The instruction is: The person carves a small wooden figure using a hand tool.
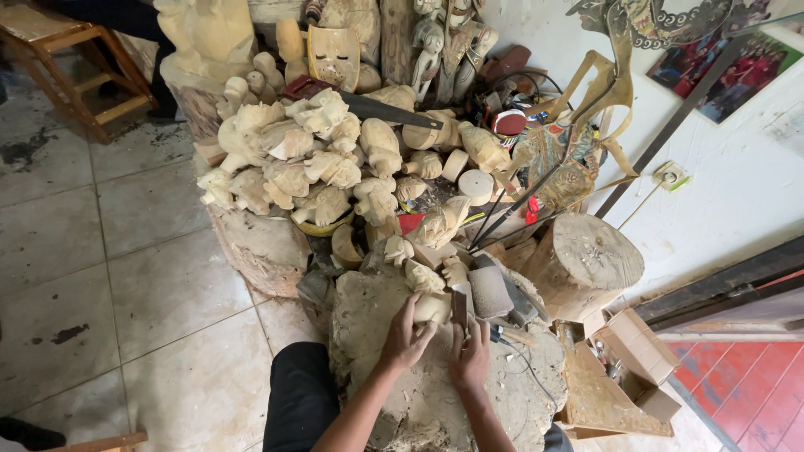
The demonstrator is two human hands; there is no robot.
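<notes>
Pale, rounded wood carving [433, 308] rests on the grey stump block [368, 318]; left hand [402, 339], fingers curled round it from seven o'clock; right hand [470, 356] closed on a dark flat tool [459, 308] at three o'clock.

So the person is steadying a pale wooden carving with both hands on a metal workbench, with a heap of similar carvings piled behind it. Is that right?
Not quite: the head view shows the support is a rough tree-stump block, not a metal workbench. The left hand and right hand do steady the pale wooden carving, and the heap of similar carvings is piled behind it.
</notes>
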